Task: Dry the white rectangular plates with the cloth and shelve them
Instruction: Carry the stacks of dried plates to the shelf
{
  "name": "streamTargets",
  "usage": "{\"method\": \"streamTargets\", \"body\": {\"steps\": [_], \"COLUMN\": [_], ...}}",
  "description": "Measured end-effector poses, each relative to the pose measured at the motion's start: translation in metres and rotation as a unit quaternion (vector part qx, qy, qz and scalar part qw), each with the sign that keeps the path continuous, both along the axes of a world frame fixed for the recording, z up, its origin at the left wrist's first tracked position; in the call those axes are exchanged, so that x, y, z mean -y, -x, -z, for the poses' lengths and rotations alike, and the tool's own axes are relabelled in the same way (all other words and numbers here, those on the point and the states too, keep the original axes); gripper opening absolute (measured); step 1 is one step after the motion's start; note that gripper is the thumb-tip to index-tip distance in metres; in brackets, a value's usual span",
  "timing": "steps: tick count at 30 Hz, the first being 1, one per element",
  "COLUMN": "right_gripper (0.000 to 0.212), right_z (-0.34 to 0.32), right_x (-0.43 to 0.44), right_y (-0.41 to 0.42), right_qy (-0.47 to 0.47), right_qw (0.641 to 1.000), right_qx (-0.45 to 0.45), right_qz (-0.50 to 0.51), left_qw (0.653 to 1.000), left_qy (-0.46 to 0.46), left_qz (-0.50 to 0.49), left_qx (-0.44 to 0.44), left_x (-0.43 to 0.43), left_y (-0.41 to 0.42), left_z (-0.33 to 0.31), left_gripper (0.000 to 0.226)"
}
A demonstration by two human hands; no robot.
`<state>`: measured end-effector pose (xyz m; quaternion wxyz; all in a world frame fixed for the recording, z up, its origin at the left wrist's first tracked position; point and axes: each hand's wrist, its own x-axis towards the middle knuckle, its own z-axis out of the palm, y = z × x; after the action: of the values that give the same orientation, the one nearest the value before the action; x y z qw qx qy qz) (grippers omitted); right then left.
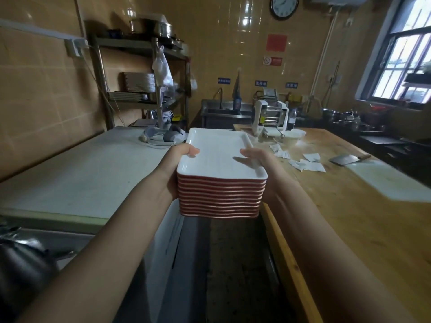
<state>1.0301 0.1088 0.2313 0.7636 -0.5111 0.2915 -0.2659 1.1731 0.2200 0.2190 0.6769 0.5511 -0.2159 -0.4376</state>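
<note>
A stack of several white rectangular plates (219, 157) with red-brown undersides hangs in the air between two counters, carried in both hands. My left hand (178, 159) grips its left side, thumb over the top plate's rim. My right hand (261, 159) grips the right side, thumb lying on the top plate. The fingers under the stack are hidden. A metal shelf rack (140, 45) stands at the back left, with more stacked plates (139, 82) on its middle shelf. No cloth is plainly visible in either hand.
A pale counter (77, 173) runs on the left, with a grey bundle (163, 136) at its far end. A wooden table (349, 206) on the right carries crumpled paper (305, 163), a cleaver (347, 159), a white board (391, 180) and a white machine (270, 117). A sink (224, 110) stands behind.
</note>
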Motion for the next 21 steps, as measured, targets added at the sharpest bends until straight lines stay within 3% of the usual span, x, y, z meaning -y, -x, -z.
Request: {"method": "streamTargets", "body": {"steps": [11, 14, 18, 21], "right_gripper": [0.032, 0.017, 0.035, 0.028], "right_z": [-0.005, -0.012, -0.007, 0.002], "right_x": [0.175, 0.216, 0.266, 0.317], "right_y": [-0.209, -0.243, -0.274, -0.306], "right_qy": [0.048, 0.011, -0.019, -0.023], "right_qw": [0.996, 0.998, 0.998, 0.999], "right_qx": [-0.059, -0.013, 0.022, 0.025], "right_qz": [0.057, 0.063, 0.059, 0.034], "left_qw": [1.000, 1.000, 1.000, 1.000], "left_qy": [0.002, 0.001, 0.004, 0.021], "left_qz": [-0.003, -0.006, -0.002, 0.000], "left_qx": [-0.012, -0.009, -0.008, -0.013], "left_x": [0.179, 0.221, 0.280, 0.332], "left_y": [-0.196, -0.233, -0.277, -0.312], "left_z": [0.000, -0.001, 0.000, 0.009], "left_gripper": [0.021, 0.022, 0.018, 0.018]}}
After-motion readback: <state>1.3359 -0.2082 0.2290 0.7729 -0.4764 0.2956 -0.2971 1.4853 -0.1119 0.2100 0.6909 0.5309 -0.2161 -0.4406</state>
